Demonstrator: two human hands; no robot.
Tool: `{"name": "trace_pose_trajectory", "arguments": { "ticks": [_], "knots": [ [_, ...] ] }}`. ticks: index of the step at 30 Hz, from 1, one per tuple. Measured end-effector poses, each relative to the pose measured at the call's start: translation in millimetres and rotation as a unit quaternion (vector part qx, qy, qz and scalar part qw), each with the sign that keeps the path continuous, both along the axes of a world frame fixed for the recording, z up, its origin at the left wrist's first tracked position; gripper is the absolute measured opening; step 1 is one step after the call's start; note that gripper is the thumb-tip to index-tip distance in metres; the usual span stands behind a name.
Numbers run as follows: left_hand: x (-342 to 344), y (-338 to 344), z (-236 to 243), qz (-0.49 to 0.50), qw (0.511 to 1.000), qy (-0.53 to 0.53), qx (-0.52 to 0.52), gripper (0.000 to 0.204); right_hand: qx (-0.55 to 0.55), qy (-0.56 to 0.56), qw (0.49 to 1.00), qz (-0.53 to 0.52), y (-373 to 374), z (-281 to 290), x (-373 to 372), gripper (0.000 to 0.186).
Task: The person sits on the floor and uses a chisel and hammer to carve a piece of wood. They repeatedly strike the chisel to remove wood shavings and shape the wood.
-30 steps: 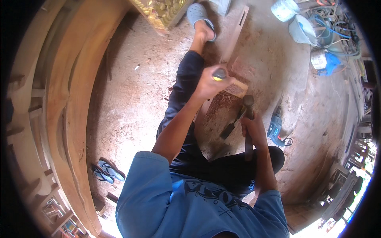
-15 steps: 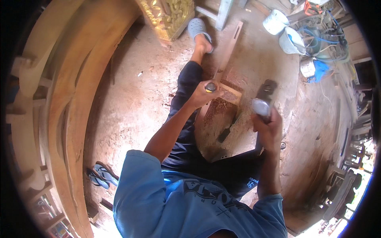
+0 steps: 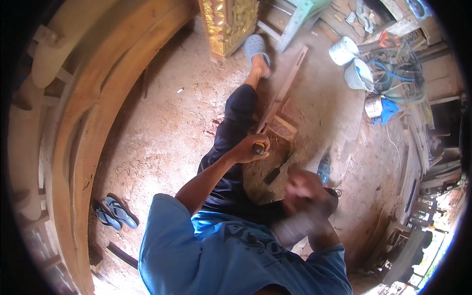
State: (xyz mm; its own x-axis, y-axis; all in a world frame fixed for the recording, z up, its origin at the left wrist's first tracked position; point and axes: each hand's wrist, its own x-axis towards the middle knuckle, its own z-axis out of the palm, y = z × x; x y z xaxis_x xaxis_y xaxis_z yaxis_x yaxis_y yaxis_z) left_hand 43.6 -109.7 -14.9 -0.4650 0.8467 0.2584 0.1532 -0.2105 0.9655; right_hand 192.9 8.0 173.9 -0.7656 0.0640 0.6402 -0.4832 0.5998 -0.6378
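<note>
My left hand (image 3: 246, 149) is closed around a chisel (image 3: 258, 148) with a yellow and dark handle, seen from its butt end. Its blade is hidden beneath my fist, over the near part of a long narrow wooden piece (image 3: 281, 98) that has a slot near its far end. My right hand (image 3: 304, 189) is smeared by motion close to my body, gripping a hammer (image 3: 295, 228) whose blurred head is over my shirt. A short wooden block (image 3: 282, 129) lies across under the long piece, among shavings.
Right of the work, a blue power drill (image 3: 323, 172) stands near my leg. A dark flat tool (image 3: 272, 176) lies between my legs. Farther off are white buckets (image 3: 358, 76), a gilded carved block (image 3: 228, 29) and a bench leg (image 3: 290, 27). Large curved timbers (image 3: 105, 108) line the left, near sandals (image 3: 118, 211).
My right hand has swung the hammer back toward my body, away from the wood. My left hand with the chisel sits lower in the picture, and the view has shifted a little.
</note>
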Motion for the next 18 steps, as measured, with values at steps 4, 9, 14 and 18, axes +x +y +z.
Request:
{"name": "trace_pose_trajectory", "arguments": {
  "ticks": [4, 9, 14, 18],
  "knots": [
    [1.3, 6.4, -6.3, -0.085, 0.951, -0.283, -0.087, 0.021, 0.200, -0.488, 0.837, -0.143, -13.5, -44.9, -15.0, 0.033],
    [5.3, 3.5, -14.6, 0.008, 0.996, -0.088, 0.020, 0.024, 0.190, -0.381, 0.898, -0.110, -13.5, 7.5, 14.8, 0.041],
    [12.8, -1.6, -27.6, 0.025, 0.999, 0.030, -0.008, 0.023, 0.150, -0.094, 0.981, -0.075, -24.4, 6.5, 24.5, 0.017],
    [19.7, -9.6, -29.1, 0.020, 0.996, -0.072, -0.056, 0.021, 0.188, -0.342, 0.909, -0.143, -5.9, -61.9, -9.7, 0.023]
  ]
}}
